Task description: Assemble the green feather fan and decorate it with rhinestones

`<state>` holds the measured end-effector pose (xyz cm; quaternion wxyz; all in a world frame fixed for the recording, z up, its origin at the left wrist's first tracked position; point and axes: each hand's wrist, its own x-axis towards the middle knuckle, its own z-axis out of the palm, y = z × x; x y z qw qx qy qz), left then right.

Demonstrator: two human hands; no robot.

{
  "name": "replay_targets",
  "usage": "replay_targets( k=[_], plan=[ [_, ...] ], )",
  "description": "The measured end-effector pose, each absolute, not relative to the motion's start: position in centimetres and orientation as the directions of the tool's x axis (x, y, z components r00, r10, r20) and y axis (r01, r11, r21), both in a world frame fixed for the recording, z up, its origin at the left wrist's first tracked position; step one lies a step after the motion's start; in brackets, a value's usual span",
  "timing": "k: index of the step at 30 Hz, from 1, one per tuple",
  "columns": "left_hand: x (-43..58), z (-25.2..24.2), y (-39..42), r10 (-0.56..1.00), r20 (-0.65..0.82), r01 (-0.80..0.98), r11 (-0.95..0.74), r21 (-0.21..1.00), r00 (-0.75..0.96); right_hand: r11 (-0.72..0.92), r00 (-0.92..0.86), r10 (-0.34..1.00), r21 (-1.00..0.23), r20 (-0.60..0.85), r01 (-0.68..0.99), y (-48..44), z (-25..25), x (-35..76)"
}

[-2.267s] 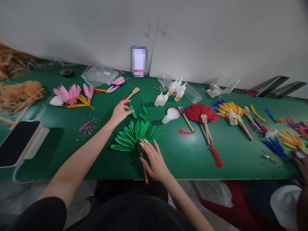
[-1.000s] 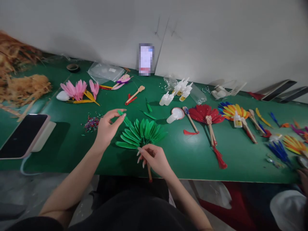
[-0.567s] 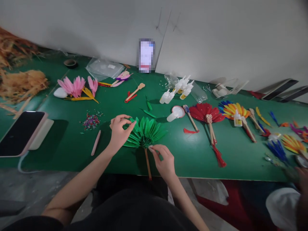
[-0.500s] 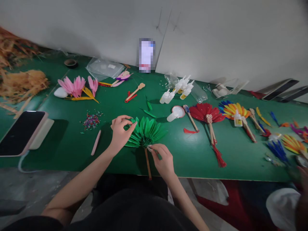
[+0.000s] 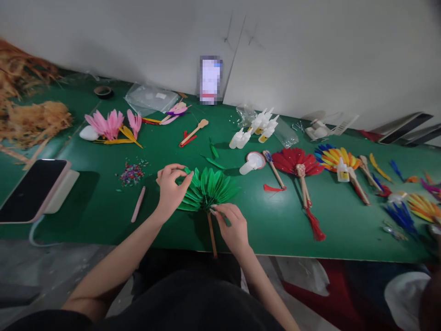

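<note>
A green feather fan (image 5: pixel 212 188) lies on the table in front of me, its wooden handle (image 5: pixel 212 234) pointing toward my body. My left hand (image 5: pixel 172 186) is closed at the fan's upper left edge, thumb and fingers pinching the tip of a green feather. At the base of the feathers, beside the top of the handle, my right hand (image 5: pixel 232 225) has its thumb and forefinger close together on the fan. Whatever small part lies between those fingertips is hidden. Two loose green feathers, one a curved feather (image 5: pixel 213 162), lie just beyond the fan.
Left are a pink pen-like tool (image 5: pixel 138 204), colourful chips (image 5: pixel 131 174), pink feathers (image 5: pixel 105 124) and a phone (image 5: pixel 32 188). Glue bottles (image 5: pixel 263 124) and a white-filled lid (image 5: pixel 257 161) stand behind. A red feather fan (image 5: pixel 298 162) and a yellow-blue fan (image 5: pixel 339 158) lie right.
My left hand has shifted slightly left and down at the fan's edge. My right hand stays at the feather base. The view has moved a little.
</note>
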<state>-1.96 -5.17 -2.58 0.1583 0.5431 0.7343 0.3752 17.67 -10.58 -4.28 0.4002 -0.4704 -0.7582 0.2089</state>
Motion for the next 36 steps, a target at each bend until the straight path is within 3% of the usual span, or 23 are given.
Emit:
replay_targets(
  k=[6, 9, 15, 36],
  plan=[
    [-2.7, -2.9, -5.3, 0.907, 0.18, 0.686, 0.146, 0.712, -0.381, 0.531, -0.349, 0.846, -0.583, 0.403, 0.615, -10.7, -4.6, 17.8],
    [-2.4, -3.3, -5.6, 0.911, 0.16, 0.684, 0.16, 0.712, -0.379, 0.565, -0.447, 0.825, -0.489, 0.346, 0.665, -10.8, -4.8, 18.1],
    [-2.0, -3.7, -5.9, 0.915, 0.122, 0.673, 0.187, 0.715, -0.384, 0.554, -0.505, 0.831, -0.424, 0.233, 0.716, -10.6, -5.5, 18.5],
    [-1.0, -3.6, -5.6, 0.929, 0.01, 0.692, 0.27, 0.669, -0.371, 0.574, -0.551, 0.816, -0.345, 0.173, 0.742, -10.2, -5.7, 18.2]
  ],
)
